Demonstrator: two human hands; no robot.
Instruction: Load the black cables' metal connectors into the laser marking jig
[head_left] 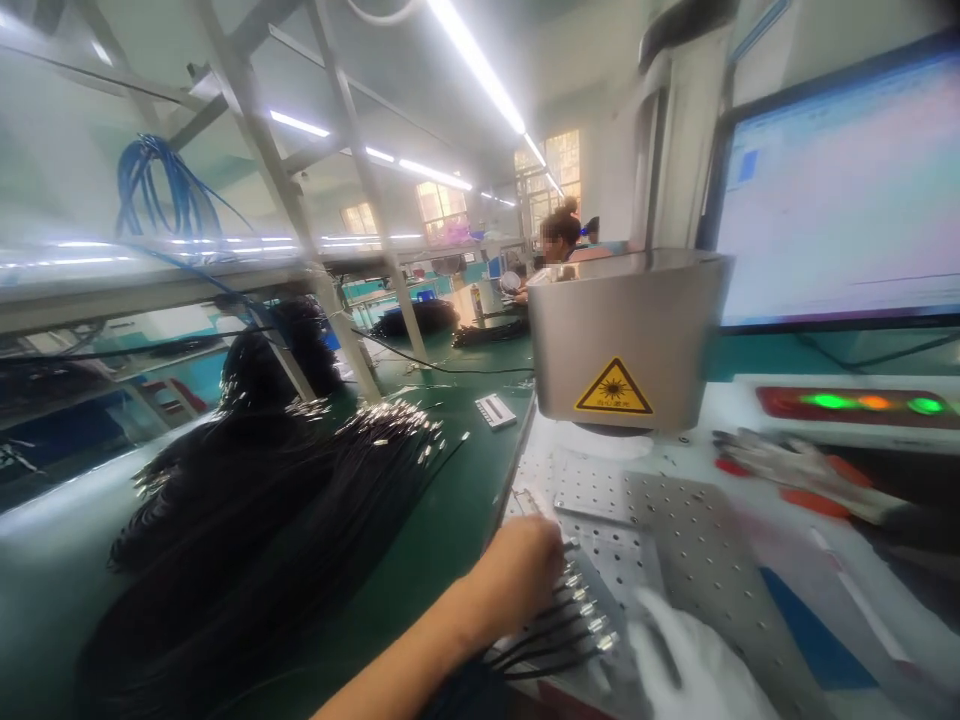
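My bare left hand [521, 568] is closed, its fingers curled over the upper end of a row of metal cable connectors [585, 600]. Whatever its fingertips hold is hidden behind the hand. The connectors lie side by side on a flat plate, with their black cables [540, 650] running off to the left under my forearm. In a white glove, my right hand [694, 655] is low in the view, just right of the nearest connectors. Its thumb and fingers look apart, though blurred, and nothing shows between them.
A large bundle of black cables [247, 540] covers the green table [442, 500] at left. A grey machine head with a laser warning sign [615, 388] hangs over the perforated metal plate [697, 540]. Gloves [810, 470] and a monitor [847, 190] are at right. A person [561, 235] sits farther back.
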